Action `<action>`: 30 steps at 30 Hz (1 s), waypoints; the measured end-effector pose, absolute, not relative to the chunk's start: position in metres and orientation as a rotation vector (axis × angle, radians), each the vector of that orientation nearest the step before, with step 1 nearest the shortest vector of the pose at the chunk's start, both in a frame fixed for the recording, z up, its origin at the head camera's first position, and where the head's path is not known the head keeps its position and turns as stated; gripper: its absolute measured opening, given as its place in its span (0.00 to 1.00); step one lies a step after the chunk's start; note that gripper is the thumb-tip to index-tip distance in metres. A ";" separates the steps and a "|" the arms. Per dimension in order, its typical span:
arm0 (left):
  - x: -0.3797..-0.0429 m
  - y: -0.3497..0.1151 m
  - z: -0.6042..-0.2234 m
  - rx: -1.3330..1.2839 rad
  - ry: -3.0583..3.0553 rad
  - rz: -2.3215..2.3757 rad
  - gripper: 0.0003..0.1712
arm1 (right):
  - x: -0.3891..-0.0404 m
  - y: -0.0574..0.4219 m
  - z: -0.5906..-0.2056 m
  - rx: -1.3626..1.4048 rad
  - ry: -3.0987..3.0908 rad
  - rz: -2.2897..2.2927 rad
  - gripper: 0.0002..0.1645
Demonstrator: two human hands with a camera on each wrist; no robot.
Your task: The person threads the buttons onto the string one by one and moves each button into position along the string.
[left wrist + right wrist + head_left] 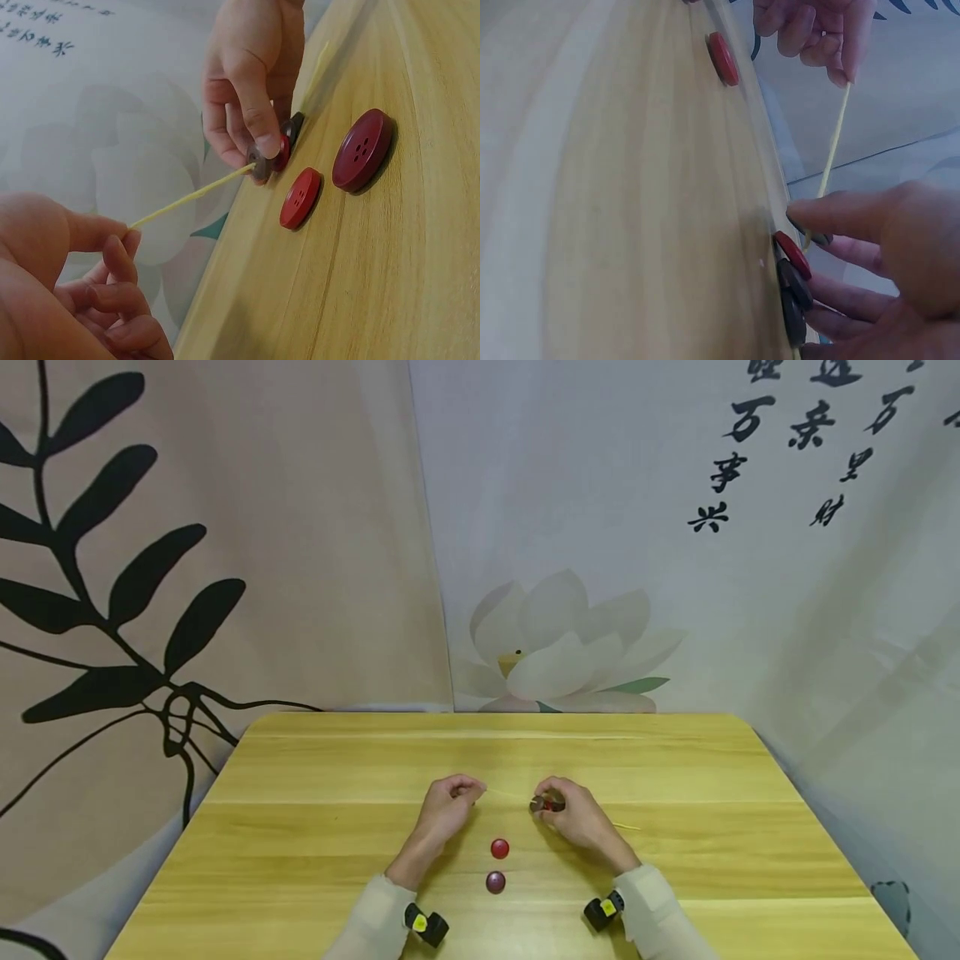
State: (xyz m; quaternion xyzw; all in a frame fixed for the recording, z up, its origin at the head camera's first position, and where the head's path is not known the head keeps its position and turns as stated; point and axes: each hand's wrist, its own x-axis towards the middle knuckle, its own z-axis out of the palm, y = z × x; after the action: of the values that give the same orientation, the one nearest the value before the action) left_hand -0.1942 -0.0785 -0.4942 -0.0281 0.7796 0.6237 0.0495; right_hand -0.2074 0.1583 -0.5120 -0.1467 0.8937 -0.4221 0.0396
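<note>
My left hand [447, 807] pinches the end of a thin yellow cord [193, 197] between thumb and forefinger. The cord runs taut to a brown button [259, 163], which my right hand [583, 815] pinches by its rim. Behind that one on the cord hang a red button [793, 255] and dark buttons [796, 285], close against my right fingers. The cord's other end trails out past the right hand over the wood. Between the wrists lie two loose buttons, a bright red one [499, 848] and a larger maroon one [495, 882], each with small holes.
The light wooden table [315, 860] has rounded far corners. Behind it hangs a cloth backdrop [337, 527] printed with leaves, a lotus and black characters. Black wrist cameras [427, 927] are strapped over the pale sleeves [656, 910].
</note>
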 end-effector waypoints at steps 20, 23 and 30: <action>-0.195 -0.087 -0.497 -0.101 2.391 1.870 0.12 | -0.206 0.154 -0.511 -0.419 2.816 -1.228 0.15; -0.195 -0.088 -0.497 -0.096 2.386 1.872 0.12 | -0.206 0.153 -0.511 -0.412 2.816 -1.219 0.15; -0.195 -0.086 -0.497 -0.071 2.382 1.875 0.13 | -0.206 0.153 -0.512 -0.428 2.820 -1.216 0.15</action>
State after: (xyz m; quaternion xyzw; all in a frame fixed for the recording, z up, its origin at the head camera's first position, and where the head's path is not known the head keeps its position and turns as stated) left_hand -0.1948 -0.0860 -0.4966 -0.0235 0.7842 0.6176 0.0547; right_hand -0.2062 0.1533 -0.5125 -0.1381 0.9093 -0.3921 0.0206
